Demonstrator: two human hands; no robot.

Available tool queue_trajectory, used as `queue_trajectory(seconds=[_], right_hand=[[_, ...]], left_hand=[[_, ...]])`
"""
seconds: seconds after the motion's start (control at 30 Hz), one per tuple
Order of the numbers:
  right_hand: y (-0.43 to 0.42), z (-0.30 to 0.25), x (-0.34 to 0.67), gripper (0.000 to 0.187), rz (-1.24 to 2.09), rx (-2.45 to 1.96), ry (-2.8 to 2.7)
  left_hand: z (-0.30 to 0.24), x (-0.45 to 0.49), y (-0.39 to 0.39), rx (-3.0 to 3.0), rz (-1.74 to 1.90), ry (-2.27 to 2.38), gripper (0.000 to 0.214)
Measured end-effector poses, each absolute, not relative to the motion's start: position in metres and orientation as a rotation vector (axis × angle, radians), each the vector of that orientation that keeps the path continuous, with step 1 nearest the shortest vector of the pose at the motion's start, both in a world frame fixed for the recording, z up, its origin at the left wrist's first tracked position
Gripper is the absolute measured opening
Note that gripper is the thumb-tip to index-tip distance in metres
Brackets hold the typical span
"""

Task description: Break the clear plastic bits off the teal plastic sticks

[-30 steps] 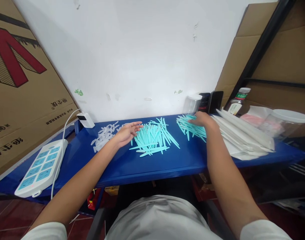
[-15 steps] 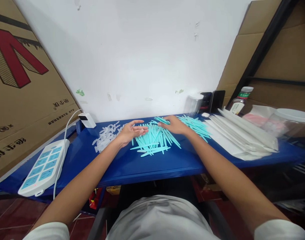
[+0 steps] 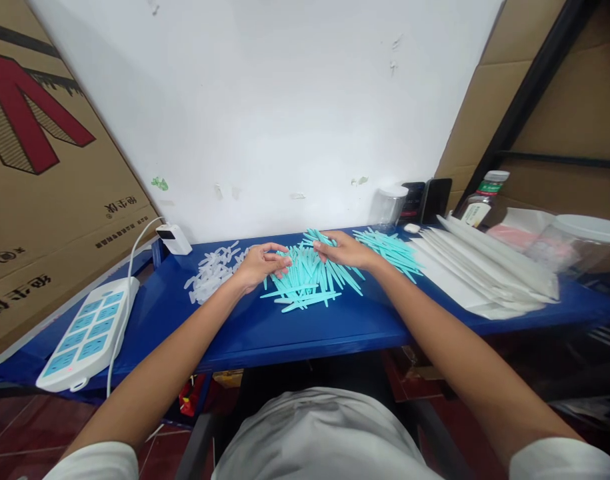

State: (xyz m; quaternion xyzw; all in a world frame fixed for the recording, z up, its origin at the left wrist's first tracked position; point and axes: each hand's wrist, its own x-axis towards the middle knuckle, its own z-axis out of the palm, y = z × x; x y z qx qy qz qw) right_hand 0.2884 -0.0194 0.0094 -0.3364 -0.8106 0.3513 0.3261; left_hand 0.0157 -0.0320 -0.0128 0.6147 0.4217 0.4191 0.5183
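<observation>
Right between left hand (image 3: 259, 264) and right hand (image 3: 345, 250), turquoise sticks (image 3: 309, 279).

Left hand (image 3: 259, 265) and right hand (image 3: 345, 251) on turquoise sticks (image 3: 309, 283), blue table (image 3: 295, 330).

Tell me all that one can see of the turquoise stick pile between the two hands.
The turquoise stick pile is a loose heap of many thin, flat sticks, plastic by the look, lying crossed at many angles. It lies on the blue table, near its middle. The left hand and the right hand touch its far part with curled fingers.
</observation>
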Motion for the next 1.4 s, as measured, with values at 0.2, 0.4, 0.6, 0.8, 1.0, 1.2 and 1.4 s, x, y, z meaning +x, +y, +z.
queue_trajectory(seconds=[0.2, 0.4, 0.6, 0.8, 1.0, 1.2, 1.4], right_hand=[[-0.016, 0.006, 0.287, 0.057, 0.895, -0.912, -2.174], [-0.013, 0.005, 0.288, 0.062, 0.819, -0.970, -2.207], [-0.012, 0.002, 0.286, 0.064, 0.864, -0.950, -2.224], [-0.013, 0.003, 0.286, 0.060, 0.892, -0.936, -2.218], [-0.017, 0.006, 0.285, 0.058, 0.949, -0.927, -2.232], [-0.019, 0.007, 0.285, 0.056, 0.983, -0.966, -2.222], [-0.023, 0.011, 0.284, 0.055, 1.068, -0.965, -2.218]], left_hand=[[-0.021, 0.015, -0.022, 1.460, 1.071, 0.943, 0.041], [-0.020, 0.010, -0.020, 1.493, 1.030, 0.942, 0.039], [-0.013, 0.017, -0.033, 1.521, 0.973, 0.889, 0.063], [-0.014, 0.020, -0.032, 1.656, 1.019, 1.046, 0.053], [-0.018, 0.017, -0.029, 1.797, 1.026, 1.054, 0.044], [-0.012, 0.020, -0.032, 1.621, 1.046, 1.029, 0.050], [-0.012, 0.018, -0.032, 1.514, 1.061, 1.034, 0.059]])
